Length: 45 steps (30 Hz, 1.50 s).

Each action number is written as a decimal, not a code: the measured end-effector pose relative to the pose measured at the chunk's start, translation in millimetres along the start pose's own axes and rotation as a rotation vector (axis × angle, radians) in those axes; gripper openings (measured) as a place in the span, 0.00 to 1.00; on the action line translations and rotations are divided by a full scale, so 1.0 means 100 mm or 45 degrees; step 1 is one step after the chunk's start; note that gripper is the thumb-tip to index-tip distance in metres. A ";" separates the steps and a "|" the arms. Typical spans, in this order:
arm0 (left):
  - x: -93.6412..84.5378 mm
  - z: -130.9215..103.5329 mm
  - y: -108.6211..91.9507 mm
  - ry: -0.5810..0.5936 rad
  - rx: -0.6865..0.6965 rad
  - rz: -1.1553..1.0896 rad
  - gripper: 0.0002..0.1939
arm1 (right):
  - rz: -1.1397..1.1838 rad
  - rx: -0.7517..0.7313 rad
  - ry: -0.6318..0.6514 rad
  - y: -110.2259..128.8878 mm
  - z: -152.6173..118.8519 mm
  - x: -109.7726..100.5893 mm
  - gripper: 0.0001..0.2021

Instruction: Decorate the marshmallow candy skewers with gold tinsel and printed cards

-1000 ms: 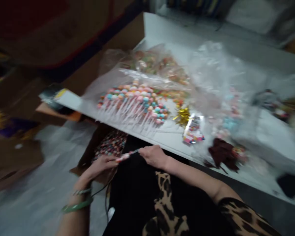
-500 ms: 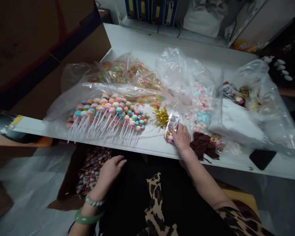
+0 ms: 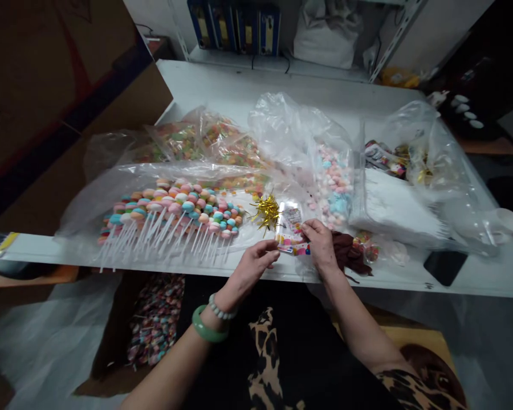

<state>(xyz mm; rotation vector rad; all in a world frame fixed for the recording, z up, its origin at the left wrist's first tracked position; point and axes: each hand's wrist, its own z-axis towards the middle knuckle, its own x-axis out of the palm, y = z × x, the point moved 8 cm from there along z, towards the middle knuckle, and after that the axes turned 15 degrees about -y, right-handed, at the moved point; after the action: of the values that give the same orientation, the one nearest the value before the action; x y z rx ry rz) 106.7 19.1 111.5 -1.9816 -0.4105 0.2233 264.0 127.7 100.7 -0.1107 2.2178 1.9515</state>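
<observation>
My right hand [image 3: 320, 245] pinches the right edge of a small clear plastic bag [image 3: 290, 219] with a colourful printed lower border, near the table's front edge. At the bag's lower left corner is my left hand [image 3: 256, 265], its fingers loosely bent and thumb apart; whether the fingertips touch the bag I cannot tell. A bunch of gold twist ties [image 3: 265, 212] lies just left of the bag. Further left, many pastel candy skewers on white sticks [image 3: 171, 208] lie in a pile on clear plastic. A brown cloth [image 3: 350, 253] is partly behind my right hand.
Behind are big clear bags of gummy candy [image 3: 222, 136] and of pastel marshmallows [image 3: 336, 179]. To the right lie a stack of white bags [image 3: 402, 199] and a black phone [image 3: 446, 266]. A large cardboard box [image 3: 68, 114] stands left; a box of wrapped candies [image 3: 154, 324] sits below.
My left hand has moved up and right from my lap to the plastic bag's lower corner. My right hand has shifted to the bag's right edge. The view has tilted slightly.
</observation>
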 end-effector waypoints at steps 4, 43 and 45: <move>0.10 0.07 0.04 -0.048 -0.083 -0.271 0.15 | 0.048 0.079 0.264 0.08 -0.37 0.38 0.12; 1.94 0.10 0.38 0.444 1.056 1.453 0.12 | -0.271 0.000 -0.494 -0.75 0.25 -1.51 0.11; 1.85 0.14 0.37 0.401 1.042 1.423 0.12 | -0.157 -0.015 -0.629 -0.66 0.19 -1.53 0.12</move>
<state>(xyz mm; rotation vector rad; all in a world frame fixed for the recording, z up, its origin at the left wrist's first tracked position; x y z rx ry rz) 279.8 86.7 76.7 -1.1919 0.9087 0.6384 427.2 127.8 62.3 0.2069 1.8315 1.6989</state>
